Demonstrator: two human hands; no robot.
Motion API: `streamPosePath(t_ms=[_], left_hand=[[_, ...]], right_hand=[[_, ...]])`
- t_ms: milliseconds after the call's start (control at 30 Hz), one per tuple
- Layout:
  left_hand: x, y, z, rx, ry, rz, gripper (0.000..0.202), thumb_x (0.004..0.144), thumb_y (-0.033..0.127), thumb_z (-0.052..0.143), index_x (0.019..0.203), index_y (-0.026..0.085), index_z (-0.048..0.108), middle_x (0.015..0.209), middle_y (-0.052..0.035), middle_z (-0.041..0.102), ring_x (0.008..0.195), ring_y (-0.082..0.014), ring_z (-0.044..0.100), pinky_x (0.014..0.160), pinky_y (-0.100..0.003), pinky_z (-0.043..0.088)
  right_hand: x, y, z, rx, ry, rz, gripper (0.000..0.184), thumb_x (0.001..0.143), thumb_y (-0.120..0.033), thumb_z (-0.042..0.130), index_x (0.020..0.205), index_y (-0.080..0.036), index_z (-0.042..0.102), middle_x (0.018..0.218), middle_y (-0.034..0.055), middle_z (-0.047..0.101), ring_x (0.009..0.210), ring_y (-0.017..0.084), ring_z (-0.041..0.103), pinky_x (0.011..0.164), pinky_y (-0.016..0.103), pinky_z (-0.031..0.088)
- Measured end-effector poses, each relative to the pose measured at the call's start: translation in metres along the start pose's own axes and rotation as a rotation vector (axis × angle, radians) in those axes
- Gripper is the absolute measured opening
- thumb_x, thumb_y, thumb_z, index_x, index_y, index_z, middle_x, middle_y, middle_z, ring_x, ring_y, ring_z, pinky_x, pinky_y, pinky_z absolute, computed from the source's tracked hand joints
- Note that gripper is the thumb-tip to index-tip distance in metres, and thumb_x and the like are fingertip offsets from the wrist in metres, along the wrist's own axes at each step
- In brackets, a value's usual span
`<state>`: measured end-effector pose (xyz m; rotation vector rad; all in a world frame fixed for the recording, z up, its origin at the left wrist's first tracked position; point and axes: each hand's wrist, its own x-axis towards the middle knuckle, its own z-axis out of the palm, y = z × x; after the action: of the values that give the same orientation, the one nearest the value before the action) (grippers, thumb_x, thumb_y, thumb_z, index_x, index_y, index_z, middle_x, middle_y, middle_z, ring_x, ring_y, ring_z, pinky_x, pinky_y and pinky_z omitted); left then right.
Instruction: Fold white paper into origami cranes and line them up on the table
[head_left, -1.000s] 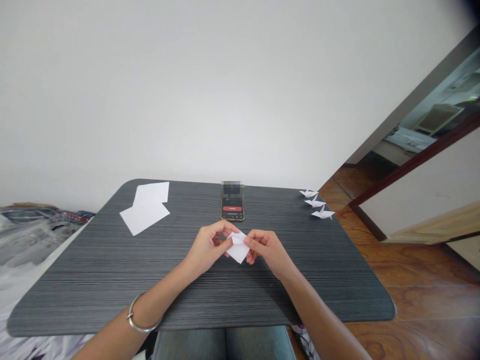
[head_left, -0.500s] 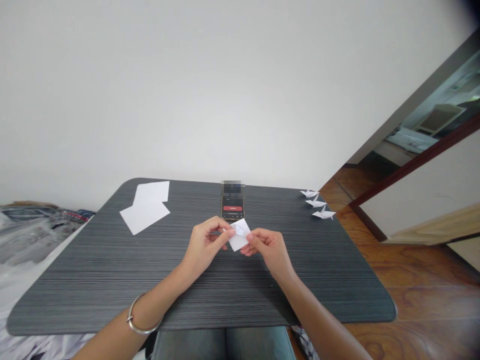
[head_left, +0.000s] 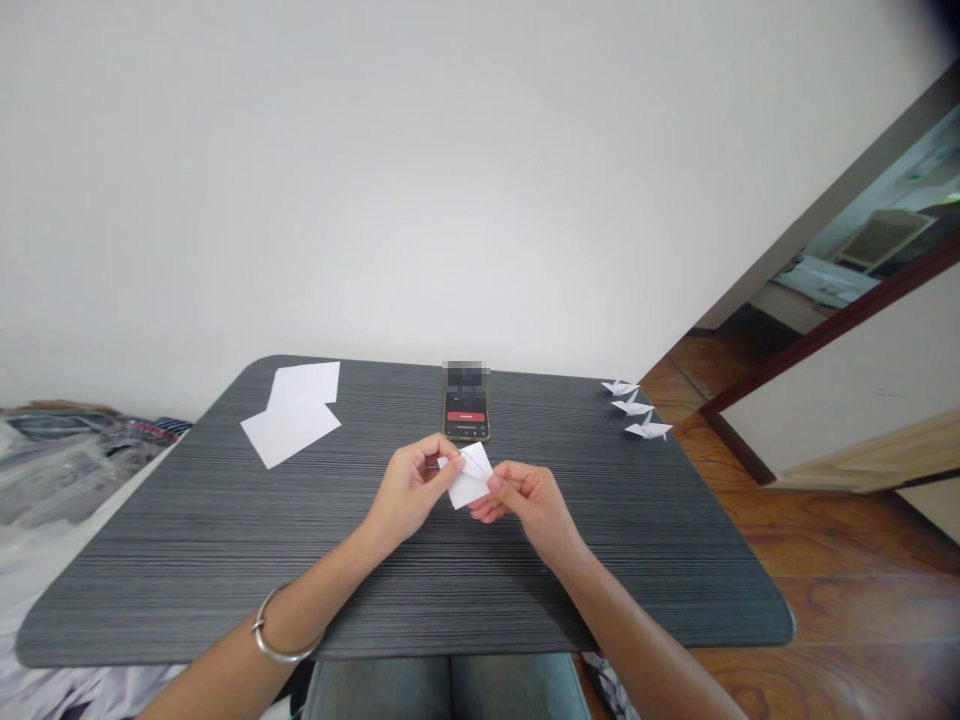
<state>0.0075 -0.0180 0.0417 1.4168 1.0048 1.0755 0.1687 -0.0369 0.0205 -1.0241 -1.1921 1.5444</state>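
A small folded piece of white paper (head_left: 469,487) is held above the table between my two hands. My left hand (head_left: 411,488) pinches its left corner between thumb and fingers. On the opposite side, my right hand (head_left: 529,502) grips the right corner, thumb on top and fingers curled beneath. A crease or flap crosses the paper's upper part; its underside is hidden. Just beyond the paper, a phone (head_left: 466,418) with a lit screen stands near the wall.
Two overlapping white paper sheets (head_left: 296,432) lie at the table's far left. Three folded paper cranes (head_left: 632,407) are lined up near the right edge of the dark table (head_left: 300,590). Behind it rises a white wall (head_left: 450,200). Plastic-wrapped items (head_left: 67,480) lie left of the table.
Both hands have shifted slightly left with the folded paper, which has turned a little. My right fingers reach a bit further under it. The sheets, phone and cranes stay put.
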Motion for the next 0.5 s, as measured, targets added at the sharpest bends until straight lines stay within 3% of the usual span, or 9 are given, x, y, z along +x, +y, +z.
streamPosePath(t_ms=[200, 500], left_hand=[[-0.0010, 0.0021, 0.0020, 0.073, -0.063, 0.013, 0.019, 0.075, 0.028, 0.056, 0.064, 0.014, 0.051, 0.062, 0.0014, 0.050, 0.054, -0.0092, 0.046, 0.049, -0.019, 0.039], [-0.0018, 0.0017, 0.0030, 0.108, 0.020, 0.056, 0.018, 0.076, 0.028, 0.055, 0.065, 0.015, 0.051, 0.063, 0.0009, 0.052, 0.056, -0.0102, 0.047, 0.050, -0.019, 0.039]], right_hand=[[0.0002, 0.0024, 0.0010, -0.047, -0.001, 0.002, 0.029, 0.071, -0.041, 0.064, 0.066, -0.013, 0.060, 0.055, 0.0027, 0.068, 0.048, 0.012, 0.064, 0.048, 0.021, 0.051], [-0.0015, 0.0009, 0.0028, 0.039, -0.147, 0.055, 0.032, 0.072, -0.044, 0.063, 0.081, -0.014, 0.059, 0.069, 0.0073, 0.072, 0.058, 0.016, 0.068, 0.054, 0.026, 0.054]])
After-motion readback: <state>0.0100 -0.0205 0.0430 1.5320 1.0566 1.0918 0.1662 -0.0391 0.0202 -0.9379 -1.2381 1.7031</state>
